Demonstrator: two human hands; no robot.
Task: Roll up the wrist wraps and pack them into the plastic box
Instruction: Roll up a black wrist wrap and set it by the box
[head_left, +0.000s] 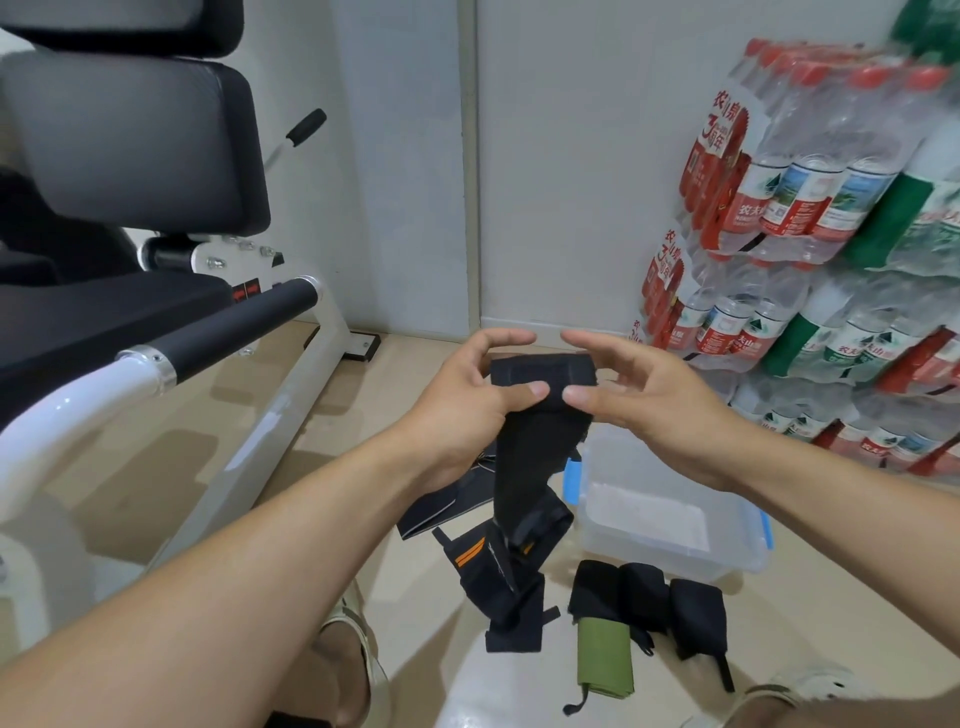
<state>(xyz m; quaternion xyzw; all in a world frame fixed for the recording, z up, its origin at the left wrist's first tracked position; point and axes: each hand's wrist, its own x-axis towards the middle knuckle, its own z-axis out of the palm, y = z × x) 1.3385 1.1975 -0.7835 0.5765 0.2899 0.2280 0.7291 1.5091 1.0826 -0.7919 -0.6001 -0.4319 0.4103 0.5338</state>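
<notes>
I hold a black wrist wrap (535, 441) up in front of me, its top end partly rolled and its tail hanging down. My left hand (467, 405) pinches the roll's left side between thumb and fingers. My right hand (649, 400) touches the roll's right side with its thumb, the fingers spread above it. Below on the floor stands the clear plastic box (670, 540) with blue latches. Loose black wraps with orange stripes (498, 577) lie left of it. Three rolled black wraps (649, 603) and a green one (602, 660) lie in front of the box.
A white and black gym machine (156, 332) fills the left side. Stacked packs of water bottles (810, 249) stand against the wall on the right. My sandalled feet (353, 654) are at the bottom edge. Beige floor lies between.
</notes>
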